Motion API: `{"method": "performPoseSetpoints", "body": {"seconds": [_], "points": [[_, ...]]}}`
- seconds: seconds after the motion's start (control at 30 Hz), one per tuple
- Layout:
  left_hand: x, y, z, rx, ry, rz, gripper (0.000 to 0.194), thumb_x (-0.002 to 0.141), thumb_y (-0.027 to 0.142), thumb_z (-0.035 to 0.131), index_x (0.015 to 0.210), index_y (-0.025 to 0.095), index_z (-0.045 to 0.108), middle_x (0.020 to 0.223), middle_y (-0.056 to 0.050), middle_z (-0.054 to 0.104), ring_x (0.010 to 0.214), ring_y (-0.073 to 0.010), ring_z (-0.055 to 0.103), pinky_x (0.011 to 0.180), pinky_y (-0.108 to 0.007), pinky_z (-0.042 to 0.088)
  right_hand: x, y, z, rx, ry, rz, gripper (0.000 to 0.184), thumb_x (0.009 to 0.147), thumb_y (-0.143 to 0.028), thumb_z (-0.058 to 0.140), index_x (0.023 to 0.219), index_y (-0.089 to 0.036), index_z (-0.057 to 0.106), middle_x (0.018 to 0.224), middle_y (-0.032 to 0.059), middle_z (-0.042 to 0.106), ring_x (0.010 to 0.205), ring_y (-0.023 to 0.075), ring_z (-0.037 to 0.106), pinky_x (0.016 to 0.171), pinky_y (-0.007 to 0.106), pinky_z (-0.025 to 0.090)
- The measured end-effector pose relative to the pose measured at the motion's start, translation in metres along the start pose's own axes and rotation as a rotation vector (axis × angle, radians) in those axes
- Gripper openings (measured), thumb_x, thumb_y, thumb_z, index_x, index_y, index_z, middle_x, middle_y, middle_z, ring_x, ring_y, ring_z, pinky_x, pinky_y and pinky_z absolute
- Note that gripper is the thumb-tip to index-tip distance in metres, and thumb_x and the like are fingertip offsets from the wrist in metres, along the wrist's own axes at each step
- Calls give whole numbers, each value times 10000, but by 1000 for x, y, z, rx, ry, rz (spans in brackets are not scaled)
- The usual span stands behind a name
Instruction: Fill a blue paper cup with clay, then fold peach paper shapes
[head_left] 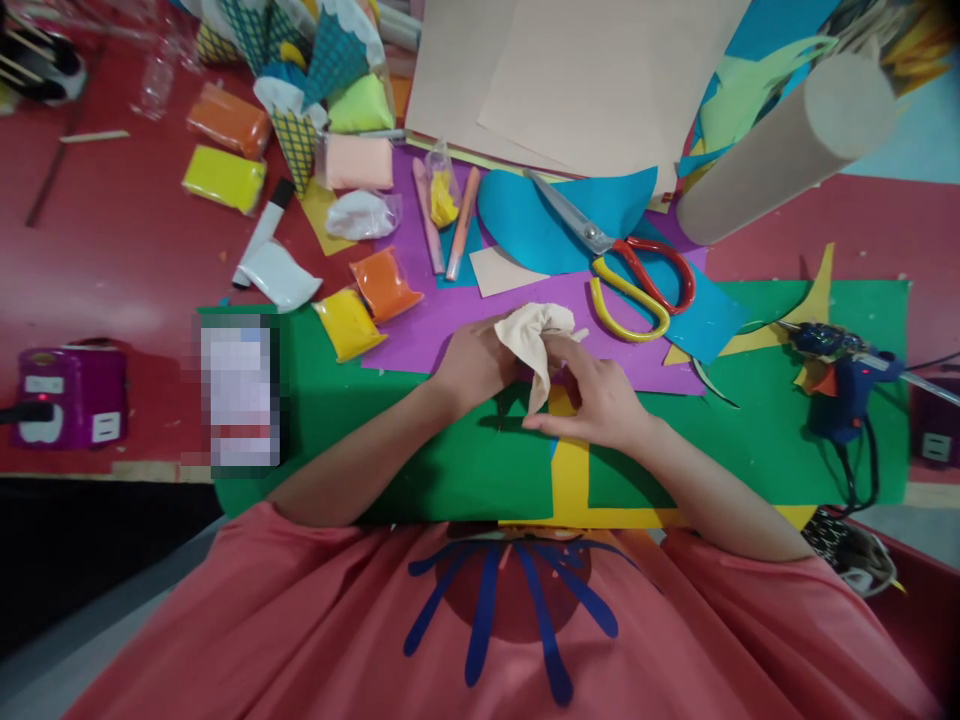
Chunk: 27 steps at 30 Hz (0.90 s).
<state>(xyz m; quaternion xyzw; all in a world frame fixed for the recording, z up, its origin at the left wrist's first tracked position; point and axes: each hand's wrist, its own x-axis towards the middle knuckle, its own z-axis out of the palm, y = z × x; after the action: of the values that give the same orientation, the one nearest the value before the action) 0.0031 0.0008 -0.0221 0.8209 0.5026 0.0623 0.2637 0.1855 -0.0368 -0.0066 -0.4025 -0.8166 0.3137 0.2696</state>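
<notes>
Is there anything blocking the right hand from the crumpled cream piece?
Nothing visible is: the right hand's fingers reach right up to the crumpled cream piece. The left hand is on the piece's other side, and the scissors lie beyond, not between.

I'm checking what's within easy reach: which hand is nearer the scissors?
Right. The right hand is just below the scissors in the picture; the left hand is farther away, to their lower left.
</notes>
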Motion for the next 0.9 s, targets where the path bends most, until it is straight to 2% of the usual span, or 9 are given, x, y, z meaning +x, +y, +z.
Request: {"method": "performPoseSetpoints", "body": {"seconds": [0.1,0.2,0.27,0.37,0.47,0.57,0.63,0.77,0.9], "points": [[-3,6,-5,-9,-11,-22,349,836,205,594,1180,153,569,1194,-108,687,1101,-243,662,902,-323,531,2,-2,-2,173,63,50,308,962,-386,462,1152,-172,575,1009,106,714,851,188,690,702,294,537],[-6,12,-11,-11,-21,-99,336,851,254,589,1168,153,539,1162,-107,691,1046,-253,679,832,-319,537,6,-1,-7,345,61,31,263,986,-293,397,1011,-178,633,1069,109,692,1041,206,653,898,345,511],[-6,15,-14,1,-37,-118,291,862,269,575,1132,168,534,1124,-99,697,1005,-254,689,776,-309,533,8,1,-9,410,39,47,264,983,-295,411,933,-172,639,1089,113,665,1065,211,631,931,366,494],[-6,17,-16,36,-51,-102,238,886,249,521,1109,165,528,1070,-111,697,967,-258,692,708,-305,516,10,5,-10,429,47,96,322,984,-332,410,818,-166,629,1001,102,629,1000,199,618,896,362,500],[-6,19,-14,66,-53,-80,255,859,187,528,1113,164,530,1072,-116,692,974,-254,687,709,-298,508,11,6,-8,427,77,158,337,964,-333,448,696,-173,573,875,72,604,869,168,612,785,318,513],[-7,21,-11,72,-63,-45,274,864,221,549,1131,164,528,1081,-112,690,964,-253,691,701,-299,509,10,5,-3,411,158,256,169,899,-281,540,761,-187,564,738,12,574,638,112,547,578,241,460],[-9,23,-10,73,-70,-10,297,873,256,564,1152,164,521,1073,-109,689,968,-254,694,688,-294,507,9,4,0,348,205,293,60,850,-222,565,798,-197,547,678,-22,539,542,90,477,500,218,395],[-12,26,-12,93,-93,26,356,855,253,609,1189,183,505,1057,-93,685,993,-259,694,679,-292,510,8,2,-1,162,214,121,184,806,-146,558,658,-203,464,659,-7,499,604,116,473,555,247,390],[-10,23,-17,137,-96,0,362,847,233,613,1184,181,492,1082,-96,681,996,-259,691,681,-298,514,9,0,-9,224,94,11,246,911,-245,509,672,-186,521,697,19,536,656,126,505,595,256,407]]}}
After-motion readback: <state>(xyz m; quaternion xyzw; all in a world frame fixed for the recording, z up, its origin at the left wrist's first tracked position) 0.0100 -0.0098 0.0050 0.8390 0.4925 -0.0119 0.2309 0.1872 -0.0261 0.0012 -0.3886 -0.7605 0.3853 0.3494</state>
